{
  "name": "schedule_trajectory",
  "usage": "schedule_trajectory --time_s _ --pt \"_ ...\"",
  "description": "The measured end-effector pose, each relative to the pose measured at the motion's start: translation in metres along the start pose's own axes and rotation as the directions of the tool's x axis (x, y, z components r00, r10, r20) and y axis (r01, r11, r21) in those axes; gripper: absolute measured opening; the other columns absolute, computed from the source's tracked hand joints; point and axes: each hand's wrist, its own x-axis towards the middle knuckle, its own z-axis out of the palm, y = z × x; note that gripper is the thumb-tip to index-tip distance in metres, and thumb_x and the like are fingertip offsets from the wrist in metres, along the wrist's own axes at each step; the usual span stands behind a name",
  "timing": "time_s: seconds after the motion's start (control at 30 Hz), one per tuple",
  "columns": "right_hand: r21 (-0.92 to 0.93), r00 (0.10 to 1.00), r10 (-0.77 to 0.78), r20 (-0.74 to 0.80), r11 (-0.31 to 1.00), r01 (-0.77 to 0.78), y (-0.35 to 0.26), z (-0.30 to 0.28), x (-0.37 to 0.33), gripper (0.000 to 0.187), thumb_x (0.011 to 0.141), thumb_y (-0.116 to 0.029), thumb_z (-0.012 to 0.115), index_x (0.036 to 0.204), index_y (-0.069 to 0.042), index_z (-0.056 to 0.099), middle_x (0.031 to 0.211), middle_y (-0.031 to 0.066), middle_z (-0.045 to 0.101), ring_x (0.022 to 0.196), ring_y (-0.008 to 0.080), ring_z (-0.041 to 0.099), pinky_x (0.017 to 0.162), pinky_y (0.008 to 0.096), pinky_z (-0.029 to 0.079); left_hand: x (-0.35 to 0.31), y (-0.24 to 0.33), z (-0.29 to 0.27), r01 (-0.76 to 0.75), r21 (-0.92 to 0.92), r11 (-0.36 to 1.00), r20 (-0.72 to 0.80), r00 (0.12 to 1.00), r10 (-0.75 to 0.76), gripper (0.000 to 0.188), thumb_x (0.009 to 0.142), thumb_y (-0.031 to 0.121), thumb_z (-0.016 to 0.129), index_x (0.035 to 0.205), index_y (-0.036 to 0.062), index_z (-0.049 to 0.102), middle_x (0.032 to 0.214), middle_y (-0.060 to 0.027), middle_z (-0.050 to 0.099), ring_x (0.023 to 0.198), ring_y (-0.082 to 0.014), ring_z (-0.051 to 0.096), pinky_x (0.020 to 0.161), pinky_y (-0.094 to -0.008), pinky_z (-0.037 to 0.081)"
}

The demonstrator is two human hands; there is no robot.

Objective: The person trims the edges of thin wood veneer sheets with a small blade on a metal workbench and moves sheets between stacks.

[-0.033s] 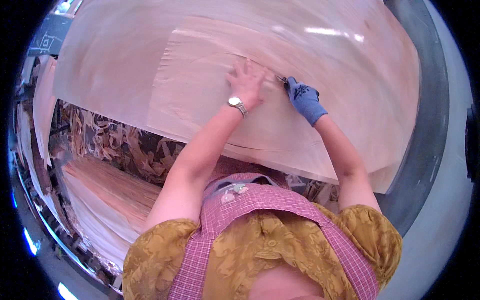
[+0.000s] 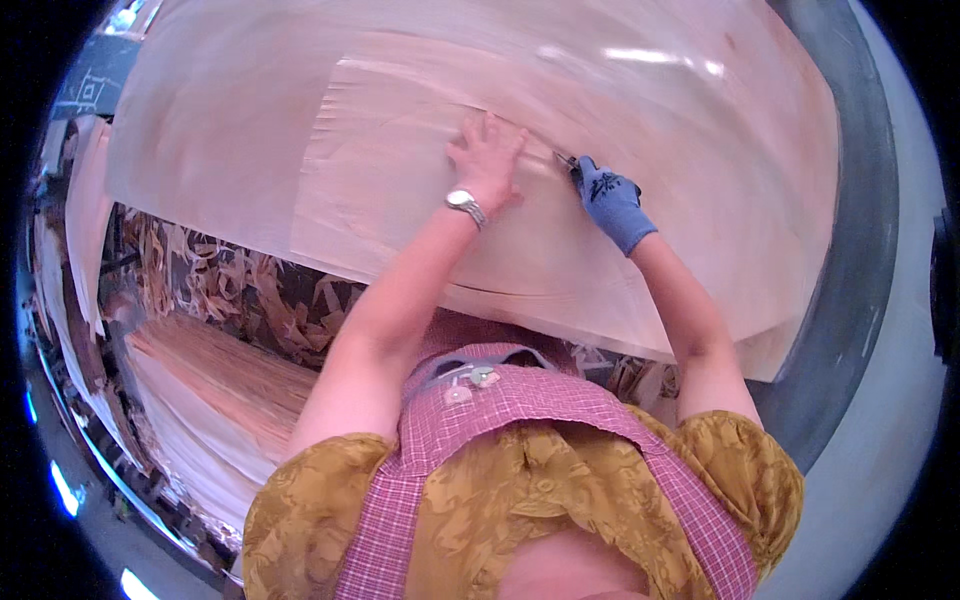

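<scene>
A large pinkish wood veneer sheet (image 2: 230, 130) covers the work surface, with a smaller veneer piece (image 2: 400, 210) lying on top of it. My left hand (image 2: 487, 160), bare and with a watch at the wrist, lies flat on the smaller piece, fingers spread. To its right, my right hand (image 2: 612, 203) wears a blue glove and is closed round a utility knife (image 2: 568, 161). The knife's tip touches the veneer at the end of a dark slit line (image 2: 520, 128) that runs past my left fingertips. Most of the knife's handle is hidden in the glove.
Below the near edge lie veneer scraps (image 2: 230, 260) in curled strips. A stack of veneer sheets (image 2: 220, 370) stands at the lower left. A dark grey table edge (image 2: 865, 200) curves along the right, and a blue-green panel (image 2: 95, 75) is at the upper left.
My left hand has shifted very slightly to the left and up on the veneer. The right hand and the knife stay in nearly the same place.
</scene>
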Motion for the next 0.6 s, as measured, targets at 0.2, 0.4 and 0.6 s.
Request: schedule_trajectory --time_s 0.2,0.4,0.6 --pt "0.071 0.982 0.183 0.050 0.980 -0.186 0.035 0.046 -0.099 0.025 0.099 -0.026 0.042 0.117 -0.010 0.047 0.086 0.0231 0.066 0.073 0.0395 0.069 0.060 0.0524 0.054 0.004 -0.002 0.006 -0.013 -0.024 1.000 -0.026 1.000 0.012 0.099 0.063 0.044 0.086 0.147 0.0378 0.034 0.159 -0.0166 0.018 0.142 -0.0484 0.019 0.104 -0.0683 0.030" --pt "0.162 0.931 0.327 0.164 0.922 -0.352 0.043 0.084 -0.190 0.031 0.094 -0.015 0.046 0.125 -0.011 0.042 0.095 0.0215 0.066 0.081 0.0400 0.069 0.061 0.0601 0.053 0.010 -0.007 0.016 -0.024 0.023 0.999 -0.058 0.998 0.025 0.101 0.061 0.050 0.085 0.147 0.0417 0.033 0.159 -0.0164 0.019 0.142 -0.0486 0.018 0.104 -0.0678 0.031" --pt "0.167 0.914 0.382 0.138 0.900 -0.402 0.052 0.123 -0.238 0.033 0.092 -0.013 0.047 0.125 -0.010 0.044 0.096 0.0203 0.066 0.083 0.0383 0.069 0.062 0.0567 0.054 0.011 -0.007 0.018 -0.043 0.062 0.997 -0.080 0.996 0.048 0.101 0.060 0.052 0.085 0.147 0.0422 0.034 0.158 -0.0169 0.020 0.142 -0.0486 0.019 0.105 -0.0640 0.033"
